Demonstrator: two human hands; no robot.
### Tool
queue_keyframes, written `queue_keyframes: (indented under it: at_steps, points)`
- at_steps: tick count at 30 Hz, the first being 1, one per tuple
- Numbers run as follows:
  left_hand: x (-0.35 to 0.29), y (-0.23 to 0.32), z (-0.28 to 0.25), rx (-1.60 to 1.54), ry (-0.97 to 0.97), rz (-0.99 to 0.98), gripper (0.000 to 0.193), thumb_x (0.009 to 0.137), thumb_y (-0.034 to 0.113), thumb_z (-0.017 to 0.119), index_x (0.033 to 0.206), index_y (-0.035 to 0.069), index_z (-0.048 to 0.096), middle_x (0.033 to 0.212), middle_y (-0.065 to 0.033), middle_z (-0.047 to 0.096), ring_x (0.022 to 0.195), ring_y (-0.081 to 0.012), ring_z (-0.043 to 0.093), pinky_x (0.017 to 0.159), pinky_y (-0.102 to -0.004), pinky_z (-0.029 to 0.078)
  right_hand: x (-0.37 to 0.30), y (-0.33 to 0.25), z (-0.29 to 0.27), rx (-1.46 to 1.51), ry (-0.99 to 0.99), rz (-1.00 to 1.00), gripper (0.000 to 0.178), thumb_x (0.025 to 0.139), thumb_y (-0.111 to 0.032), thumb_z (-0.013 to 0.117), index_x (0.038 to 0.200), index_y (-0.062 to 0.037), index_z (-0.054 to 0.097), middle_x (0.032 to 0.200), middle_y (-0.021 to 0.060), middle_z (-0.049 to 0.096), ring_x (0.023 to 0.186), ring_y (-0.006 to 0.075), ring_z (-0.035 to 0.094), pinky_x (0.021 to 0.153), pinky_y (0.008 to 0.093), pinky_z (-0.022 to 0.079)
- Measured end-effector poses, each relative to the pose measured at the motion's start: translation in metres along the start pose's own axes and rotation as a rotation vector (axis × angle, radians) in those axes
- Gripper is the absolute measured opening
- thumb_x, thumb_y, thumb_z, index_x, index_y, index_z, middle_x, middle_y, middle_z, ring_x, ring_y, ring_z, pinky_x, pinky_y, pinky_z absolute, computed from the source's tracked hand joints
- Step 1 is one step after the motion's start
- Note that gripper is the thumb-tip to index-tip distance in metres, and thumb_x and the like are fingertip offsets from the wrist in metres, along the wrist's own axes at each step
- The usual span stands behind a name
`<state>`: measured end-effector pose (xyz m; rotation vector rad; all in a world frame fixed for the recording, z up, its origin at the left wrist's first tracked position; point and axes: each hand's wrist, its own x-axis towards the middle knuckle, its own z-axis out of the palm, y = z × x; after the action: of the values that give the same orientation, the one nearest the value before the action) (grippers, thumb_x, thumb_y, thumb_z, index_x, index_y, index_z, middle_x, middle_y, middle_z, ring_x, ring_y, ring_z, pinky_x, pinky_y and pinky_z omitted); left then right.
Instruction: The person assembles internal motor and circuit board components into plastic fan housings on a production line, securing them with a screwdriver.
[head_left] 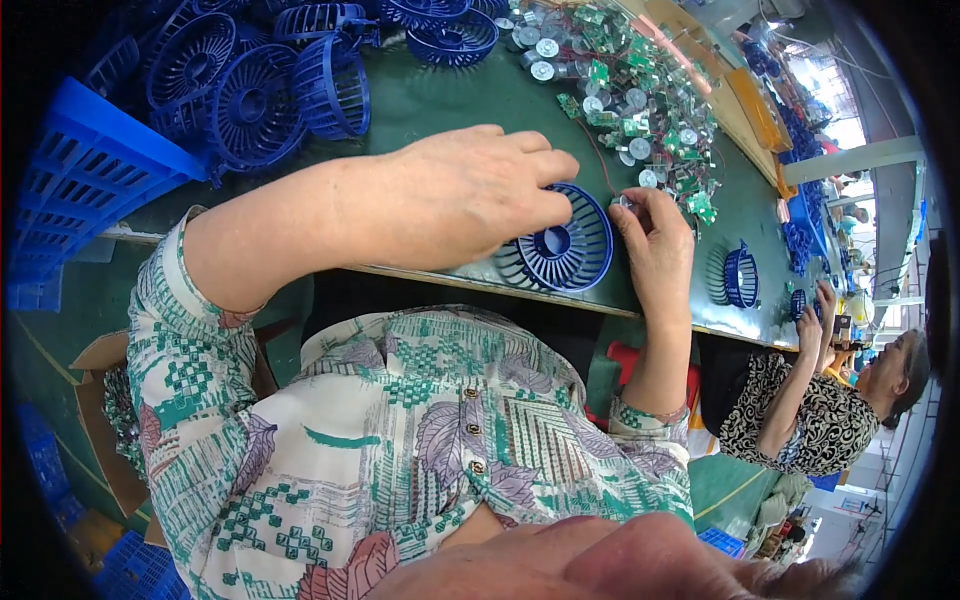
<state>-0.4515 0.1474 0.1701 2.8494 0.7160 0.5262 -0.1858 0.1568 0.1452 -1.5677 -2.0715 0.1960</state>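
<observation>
A round blue plastic fan grille (pixel 566 248) with radial slats and a central cup stands near the table's front edge. My left hand (pixel 470 195) reaches over it from the left, its fingers closed at the grille's upper left rim; the fingertips are partly hidden. Beside the grille's right side, my right hand (pixel 655 240) pinches a small silver motor (pixel 625 203) between thumb and fingers. A thin reddish wire runs from near this motor toward a heap of small motors with green circuit boards (pixel 640 125) at the back.
More blue grilles (pixel 255 105) are piled at the back left, beside a blue crate (pixel 80 190). One grille (pixel 740 277) stands farther right on the green table (pixel 480 105). Another person (pixel 810 410) works at the right. A cardboard box (pixel 110 430) sits at the lower left.
</observation>
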Motion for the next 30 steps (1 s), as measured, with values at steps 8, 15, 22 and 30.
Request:
queue_keyframes:
  at_steps: [8, 15, 22, 30]
  points:
    - [0.004, -0.006, 0.016, 0.008, -0.11, -0.103, 0.027, 0.077, 0.011, 0.07, 0.102, 0.004, 0.061, 0.111, -0.0143, 0.056, 0.107, -0.0303, 0.055, 0.088, -0.0402, 0.048, -0.013, -0.043, -0.017, 0.027, 0.011, -0.281, 0.023, 0.077, -0.006, 0.075, 0.097, -0.0004, 0.065, 0.079, 0.0079, 0.058, 0.068, 0.018, 0.056, 0.059, 0.0293, 0.044]
    - [0.004, -0.009, 0.024, 0.029, 0.01, -0.039, 0.016, 0.08, 0.012, 0.067, 0.093, 0.005, 0.062, 0.094, -0.0103, 0.057, 0.091, -0.0277, 0.058, 0.078, -0.0384, 0.05, -0.012, -0.05, -0.011, -0.205, -0.201, -0.432, 0.024, 0.076, -0.014, 0.073, 0.098, -0.0057, 0.065, 0.087, 0.0077, 0.06, 0.085, 0.0285, 0.057, 0.072, 0.041, 0.044]
    - [0.003, -0.007, 0.027, 0.029, 0.033, -0.034, 0.011, 0.081, 0.012, 0.063, 0.09, 0.006, 0.062, 0.091, -0.0101, 0.058, 0.09, -0.0273, 0.059, 0.075, -0.0383, 0.051, -0.002, -0.042, -0.011, -0.06, -0.296, -0.5, 0.027, 0.076, -0.014, 0.073, 0.101, -0.0091, 0.067, 0.094, 0.0067, 0.06, 0.087, 0.0282, 0.059, 0.073, 0.0397, 0.045]
    - [0.003, -0.011, 0.031, 0.015, 0.06, -0.026, 0.012, 0.081, 0.013, 0.063, 0.09, 0.006, 0.062, 0.091, -0.01, 0.058, 0.09, -0.027, 0.059, 0.074, -0.0381, 0.051, 0.001, -0.045, -0.017, -0.145, -0.396, -0.457, 0.028, 0.078, -0.015, 0.072, 0.103, -0.0076, 0.065, 0.096, 0.0069, 0.061, 0.085, 0.0287, 0.061, 0.072, 0.0392, 0.046]
